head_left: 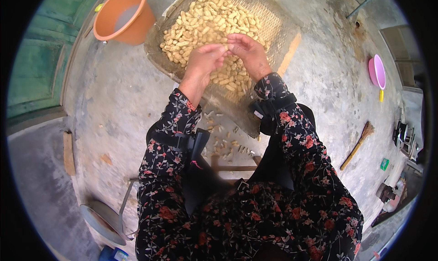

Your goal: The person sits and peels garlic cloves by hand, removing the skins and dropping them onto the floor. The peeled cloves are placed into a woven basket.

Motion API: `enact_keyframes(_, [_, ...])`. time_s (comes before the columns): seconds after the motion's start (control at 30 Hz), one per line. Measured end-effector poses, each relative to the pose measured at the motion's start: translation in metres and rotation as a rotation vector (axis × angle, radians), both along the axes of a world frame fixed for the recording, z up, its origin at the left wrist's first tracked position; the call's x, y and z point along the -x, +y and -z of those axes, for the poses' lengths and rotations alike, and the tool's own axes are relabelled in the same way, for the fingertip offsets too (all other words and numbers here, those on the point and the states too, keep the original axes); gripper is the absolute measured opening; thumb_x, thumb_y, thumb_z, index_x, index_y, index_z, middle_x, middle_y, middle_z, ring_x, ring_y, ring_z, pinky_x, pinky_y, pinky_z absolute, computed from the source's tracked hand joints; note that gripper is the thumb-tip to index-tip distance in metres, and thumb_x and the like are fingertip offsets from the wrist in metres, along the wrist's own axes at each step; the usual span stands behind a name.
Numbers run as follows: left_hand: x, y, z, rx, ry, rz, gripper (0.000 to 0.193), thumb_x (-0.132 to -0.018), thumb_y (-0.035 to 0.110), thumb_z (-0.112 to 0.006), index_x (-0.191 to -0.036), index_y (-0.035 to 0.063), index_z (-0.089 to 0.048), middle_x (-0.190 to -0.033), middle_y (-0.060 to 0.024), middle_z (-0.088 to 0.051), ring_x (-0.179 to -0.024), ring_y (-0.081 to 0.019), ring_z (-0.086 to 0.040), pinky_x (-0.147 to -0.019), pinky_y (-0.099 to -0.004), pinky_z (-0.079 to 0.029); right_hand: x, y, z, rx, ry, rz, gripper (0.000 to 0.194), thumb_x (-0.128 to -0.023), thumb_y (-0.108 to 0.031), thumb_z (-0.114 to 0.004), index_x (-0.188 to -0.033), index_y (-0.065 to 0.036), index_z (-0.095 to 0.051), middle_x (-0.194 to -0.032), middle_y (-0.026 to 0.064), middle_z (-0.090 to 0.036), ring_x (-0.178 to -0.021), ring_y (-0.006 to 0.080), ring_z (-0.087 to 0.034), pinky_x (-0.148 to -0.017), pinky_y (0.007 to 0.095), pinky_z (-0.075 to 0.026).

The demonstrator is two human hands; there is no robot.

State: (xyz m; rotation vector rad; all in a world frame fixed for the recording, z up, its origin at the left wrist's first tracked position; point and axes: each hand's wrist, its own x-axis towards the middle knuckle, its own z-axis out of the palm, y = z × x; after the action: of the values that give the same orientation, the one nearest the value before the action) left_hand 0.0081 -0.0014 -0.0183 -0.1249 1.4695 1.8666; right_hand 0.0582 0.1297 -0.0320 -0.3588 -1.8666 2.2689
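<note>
My left hand and my right hand meet above a heap of unshelled peanuts. Their fingertips pinch one small peanut between them, mostly hidden by the thumbs and fingers. The heap lies in a woven bamboo winnowing tray, whose narrow near end reaches down between my knees. Under that end, loose peanuts and shell bits are scattered over the concrete floor.
An orange plastic bucket stands left of the tray, near a green wooden door. To the right are a pink basin and a straw hand broom. At lower left are a wood piece and a round metal pan.
</note>
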Motion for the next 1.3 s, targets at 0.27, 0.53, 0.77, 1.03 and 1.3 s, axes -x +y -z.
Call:
enact_keyframes(0.27, [-0.005,0.01,0.0,0.031,0.078,-0.073,0.022,-0.079,0.006,-0.057,-0.099,-0.0041,-0.055,-0.073,-0.0037,-0.058,-0.056,-0.0054,-0.047,-0.048,-0.0158,-0.038,-0.003,0.005,-0.011,0.063,-0.102,0.026,0.017,-0.078,-0.007,-0.057,-0.091,0.004,-0.058,-0.077,0.0041,-0.059,-0.07,0.0098,-0.056,-0.064,0.0206,-0.045])
enact_keyframes(0.53, [-0.01,0.015,-0.004,-0.011,0.211,-0.089,0.018,-0.078,0.003,-0.057,-0.094,-0.0047,-0.059,-0.064,0.0007,-0.052,-0.049,-0.0037,-0.04,-0.042,-0.0166,-0.03,-0.003,0.001,-0.01,0.018,-0.054,0.063,0.015,-0.076,-0.004,-0.059,-0.089,0.003,-0.058,-0.077,0.0047,-0.06,-0.071,0.009,-0.055,-0.066,0.0214,-0.045])
enact_keyframes(0.77, [-0.013,0.018,-0.005,0.024,0.302,-0.139,0.017,-0.078,0.002,-0.057,-0.093,-0.0057,-0.058,-0.063,0.0008,-0.052,-0.046,-0.0027,-0.037,-0.04,-0.0156,-0.028,-0.004,-0.002,-0.01,-0.004,-0.04,0.064,0.014,-0.076,-0.004,-0.058,-0.088,0.003,-0.058,-0.076,0.0049,-0.06,-0.07,0.0095,-0.055,-0.065,0.022,-0.045])
enact_keyframes(1.03, [-0.016,0.021,-0.001,-0.015,0.282,-0.165,0.013,-0.079,0.003,-0.056,-0.089,-0.0047,-0.058,-0.062,-0.0003,-0.053,-0.045,-0.0029,-0.038,-0.04,-0.0155,-0.028,-0.004,-0.001,-0.007,0.07,-0.038,0.118,0.012,-0.076,-0.003,-0.057,-0.086,0.003,-0.059,-0.075,0.0048,-0.06,-0.069,0.0093,-0.055,-0.064,0.0211,-0.045])
enact_keyframes(1.3, [-0.012,0.023,0.004,-0.102,0.078,-0.284,0.018,-0.079,0.007,-0.055,-0.092,-0.0047,-0.058,-0.065,-0.0004,-0.053,-0.051,-0.0061,-0.043,-0.045,-0.0175,-0.035,-0.005,-0.008,0.003,0.223,-0.017,0.153,0.012,-0.079,-0.004,-0.055,-0.089,0.001,-0.059,-0.081,0.0048,-0.061,-0.072,0.0096,-0.054,-0.067,0.0212,-0.043])
